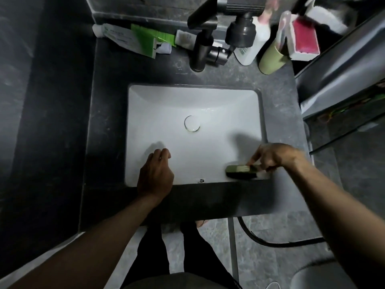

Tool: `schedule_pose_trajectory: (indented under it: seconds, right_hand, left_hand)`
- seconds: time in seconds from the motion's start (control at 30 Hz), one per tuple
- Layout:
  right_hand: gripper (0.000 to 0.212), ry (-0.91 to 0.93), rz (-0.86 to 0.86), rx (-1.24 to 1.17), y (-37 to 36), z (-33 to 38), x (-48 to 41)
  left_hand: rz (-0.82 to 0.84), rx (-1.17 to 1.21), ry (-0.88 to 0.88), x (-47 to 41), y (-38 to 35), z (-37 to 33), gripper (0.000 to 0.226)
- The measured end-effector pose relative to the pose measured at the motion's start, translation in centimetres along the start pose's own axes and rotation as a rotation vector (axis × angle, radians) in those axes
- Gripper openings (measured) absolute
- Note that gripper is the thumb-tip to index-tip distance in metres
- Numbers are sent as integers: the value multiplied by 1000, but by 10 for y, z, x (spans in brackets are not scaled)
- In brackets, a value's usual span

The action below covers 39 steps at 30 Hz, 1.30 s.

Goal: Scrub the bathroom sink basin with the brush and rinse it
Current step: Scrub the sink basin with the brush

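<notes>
Below, brush (pixel 241 171) in basin (pixel 198 147), toothbrush (pixel 283 28) in cup (pixel 269 59)

Bare forearms (pixel 104 232), black trousers (pixel 154 253), grey top (pixel 179 280).

This is a home bathroom. A white rectangular sink basin (pixel 208 105) with a round drain (pixel 192 123) is set into a dark stone tabletop (pixel 108 122). Behind the basin stand a black faucet (pixel 200 51), a toothpaste tube (pixel 116 34), a white bottle (pixel 250 46) and a green cup (pixel 270 59) holding toothbrushes (pixel 283 30). Below the basin's near edge lies a grey tiled floor (pixel 270 247).
</notes>
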State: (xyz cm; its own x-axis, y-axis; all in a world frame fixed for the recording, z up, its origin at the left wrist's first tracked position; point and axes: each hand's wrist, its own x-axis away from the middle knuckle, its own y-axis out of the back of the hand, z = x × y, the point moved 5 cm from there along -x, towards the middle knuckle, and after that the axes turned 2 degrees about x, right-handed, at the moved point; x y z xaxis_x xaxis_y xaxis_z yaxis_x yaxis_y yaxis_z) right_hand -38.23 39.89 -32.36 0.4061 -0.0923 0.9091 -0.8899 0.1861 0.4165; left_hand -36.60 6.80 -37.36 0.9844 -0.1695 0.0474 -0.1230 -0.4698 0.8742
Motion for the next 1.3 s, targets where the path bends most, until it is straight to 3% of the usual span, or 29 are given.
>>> schedule_pose_trajectory:
  seconds: [0.1,0.27,0.4,0.57,0.7,0.8,0.87,0.93,1.07,1.13,1.3]
  right_hand:
    - [44,21,3,22,7,4,6]
    - [41,256,101,-32,-27,86,-13]
    - [43,190,147,110,-9,53,-10]
    - [36,54,36,163,17,-10,4]
    - [45,149,51,46,-7,33,-5]
    - [40,257,68,13,-25,80,-8]
    - [40,230,96,19,-21,71,-7]
    - [44,142,102,89,-9,38,-1]
    - [49,-18,-73,54,14,-16,14]
    - [52,4,-106,26,8,-6,15]
    - [41,209,36,-122,-34,76,3]
  left_hand:
    - [-1,-8,4,-1,2,-2,29]
    - [28,-9,29,-2,1,-2,28]
    - [23,-4,34,-1,2,-2,27]
    - [-4,-6,20,-2,0,0,27]
    - [12,-23,37,-1,-2,1,26]
    - [27,-29,63,-1,-2,0,19]
    - [25,-36,73,-2,-2,0,11]
    - [32,-46,89,-2,-5,3,20]
    - [20,-29,60,0,-2,3,38]
    - [12,23,56,1,0,2,44]
    - [16,59,108,1,0,2,57]
